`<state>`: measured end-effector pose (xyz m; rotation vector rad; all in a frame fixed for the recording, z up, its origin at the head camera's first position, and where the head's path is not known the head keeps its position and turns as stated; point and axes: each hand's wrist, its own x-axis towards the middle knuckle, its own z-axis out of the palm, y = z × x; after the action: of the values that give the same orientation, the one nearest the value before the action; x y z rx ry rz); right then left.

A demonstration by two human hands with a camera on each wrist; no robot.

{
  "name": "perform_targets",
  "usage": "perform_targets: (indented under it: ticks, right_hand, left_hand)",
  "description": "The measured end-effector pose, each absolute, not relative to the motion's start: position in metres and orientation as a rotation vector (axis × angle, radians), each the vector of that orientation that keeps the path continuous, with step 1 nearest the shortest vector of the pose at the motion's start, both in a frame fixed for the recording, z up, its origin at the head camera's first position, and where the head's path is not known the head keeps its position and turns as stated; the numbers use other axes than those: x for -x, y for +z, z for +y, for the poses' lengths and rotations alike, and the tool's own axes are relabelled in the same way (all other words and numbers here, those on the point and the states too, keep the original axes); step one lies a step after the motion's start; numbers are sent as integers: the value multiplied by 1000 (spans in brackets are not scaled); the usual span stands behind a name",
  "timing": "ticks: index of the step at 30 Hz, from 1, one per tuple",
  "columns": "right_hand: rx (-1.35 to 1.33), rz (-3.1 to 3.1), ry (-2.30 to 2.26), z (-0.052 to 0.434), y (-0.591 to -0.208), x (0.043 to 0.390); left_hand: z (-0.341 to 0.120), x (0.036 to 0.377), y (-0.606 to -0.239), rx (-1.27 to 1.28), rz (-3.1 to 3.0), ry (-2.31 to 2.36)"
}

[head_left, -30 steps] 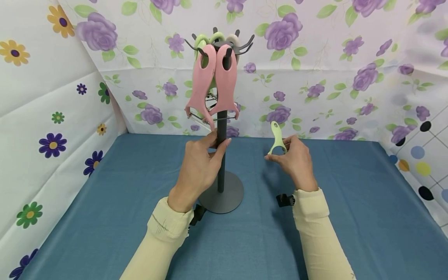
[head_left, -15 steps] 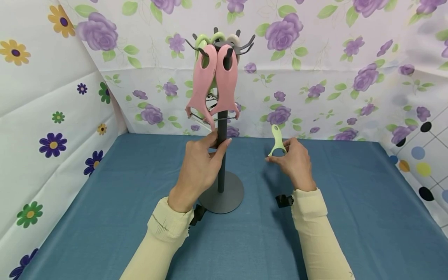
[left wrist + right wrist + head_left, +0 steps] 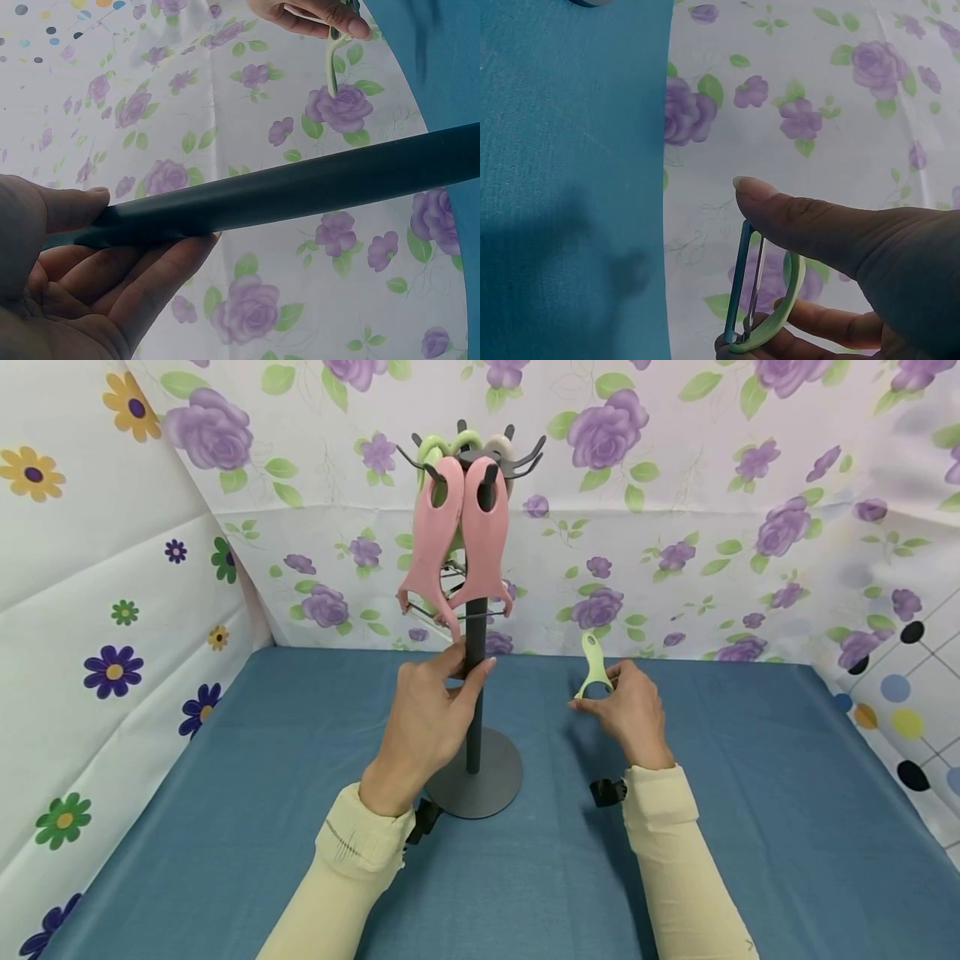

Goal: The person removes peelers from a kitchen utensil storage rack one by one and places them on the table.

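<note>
The pole (image 3: pixel 474 693) of a dark grey hanging stand is gripped by the left hand (image 3: pixel 423 727), with the thumb on one side and the fingers curled round the other; in the left wrist view the pole (image 3: pixel 300 187) is seen clamped between thumb and fingers (image 3: pixel 142 277). The stand is carried by a round base (image 3: pixel 480 777) resting on the blue counter (image 3: pixel 225 793).

A light green peeler (image 3: pixel 594 664) is pinched by the right hand (image 3: pixel 630 710), to the right of the pole and clear of it, held above the counter. The handle with its hanging hole is pointed upward and the blade end is enclosed by the fingers. In the right wrist view the peeler (image 3: pixel 769 307) is shown with its metal blade between the thumb above and the fingertips (image 3: pixel 780 349) below.

Two pink peelers (image 3: pixel 457 535) are hung side by side from the hooks (image 3: pixel 525 452) at the top of the stand, facing the camera. Further green and pale handles (image 3: pixel 465 442) are partly visible behind them; their number cannot be determined.

The counter is enclosed at the rear and sides by floral-printed sheeting (image 3: pixel 712 527). Cream sleeves (image 3: pixel 667 827) are worn on both arms.
</note>
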<state>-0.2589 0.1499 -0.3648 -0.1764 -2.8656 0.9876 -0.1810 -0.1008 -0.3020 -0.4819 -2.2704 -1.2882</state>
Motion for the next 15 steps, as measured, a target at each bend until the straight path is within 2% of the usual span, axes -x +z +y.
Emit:
perform_targets:
  ticks: [15]
  right_hand:
    - [219, -2904, 958, 150, -374, 263]
  left_hand:
    - [-101, 180, -301, 481, -2274, -1279]
